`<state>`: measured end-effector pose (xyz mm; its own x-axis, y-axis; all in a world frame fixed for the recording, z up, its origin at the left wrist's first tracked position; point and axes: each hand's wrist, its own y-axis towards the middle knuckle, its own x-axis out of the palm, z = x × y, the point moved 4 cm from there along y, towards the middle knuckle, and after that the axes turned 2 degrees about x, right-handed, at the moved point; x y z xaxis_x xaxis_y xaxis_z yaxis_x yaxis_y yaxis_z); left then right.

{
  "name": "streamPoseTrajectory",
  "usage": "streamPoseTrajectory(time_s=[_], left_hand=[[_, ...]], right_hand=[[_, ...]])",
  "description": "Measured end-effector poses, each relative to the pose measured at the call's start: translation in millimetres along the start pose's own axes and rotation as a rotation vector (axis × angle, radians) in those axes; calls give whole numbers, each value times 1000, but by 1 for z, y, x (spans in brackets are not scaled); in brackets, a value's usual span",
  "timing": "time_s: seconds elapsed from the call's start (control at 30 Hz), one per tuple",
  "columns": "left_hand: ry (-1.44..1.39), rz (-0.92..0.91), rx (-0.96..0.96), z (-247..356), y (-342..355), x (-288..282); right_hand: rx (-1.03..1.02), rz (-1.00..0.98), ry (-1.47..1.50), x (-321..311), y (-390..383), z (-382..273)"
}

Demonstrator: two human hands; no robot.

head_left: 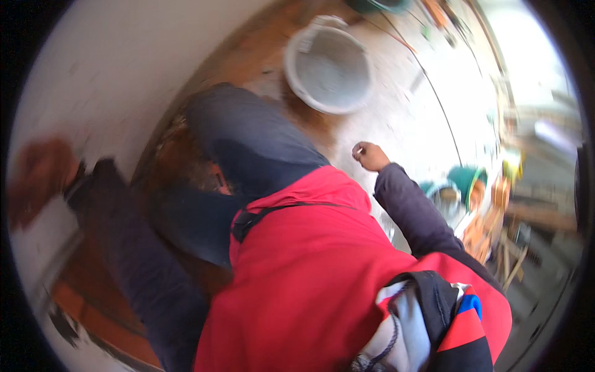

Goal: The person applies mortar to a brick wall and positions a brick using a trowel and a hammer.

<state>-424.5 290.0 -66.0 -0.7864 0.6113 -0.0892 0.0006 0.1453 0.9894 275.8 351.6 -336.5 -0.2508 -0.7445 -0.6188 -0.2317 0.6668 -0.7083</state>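
Note:
At the far left, my left hand (40,180) is against or very near the pale wall (87,74); motion blurs its fingers. My right hand (367,156) hangs over the pale, sunlit floor (409,105), its fingers curled in, and whatever they may hold is too small to make out. Beyond it stands a white plastic bucket (328,68) with grey residue inside. My dark-trousered leg (248,130) is bent over a brown, dusty floor strip along the wall, below my red top.
A green tub (378,5) stands at the top, near long tools (437,12) and a cable lying across the floor. On the right are teal buckets (463,186), wooden planks (514,217) and stacked orange pieces (477,242).

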Motion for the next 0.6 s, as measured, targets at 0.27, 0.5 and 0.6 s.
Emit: streamPoseTrajectory(time_s=[0.27,0.5,0.6], left_hand=[[-39,35,-57,11,9,4],[-164,-127,-30,29,27,-31],[-203,-115,-66,36,16,-16]], right_hand=[[1000,888,-8,1,-129,202],[991,1126,-608,-123,-227,208],[1179,394,-276,-116,-253,358]])
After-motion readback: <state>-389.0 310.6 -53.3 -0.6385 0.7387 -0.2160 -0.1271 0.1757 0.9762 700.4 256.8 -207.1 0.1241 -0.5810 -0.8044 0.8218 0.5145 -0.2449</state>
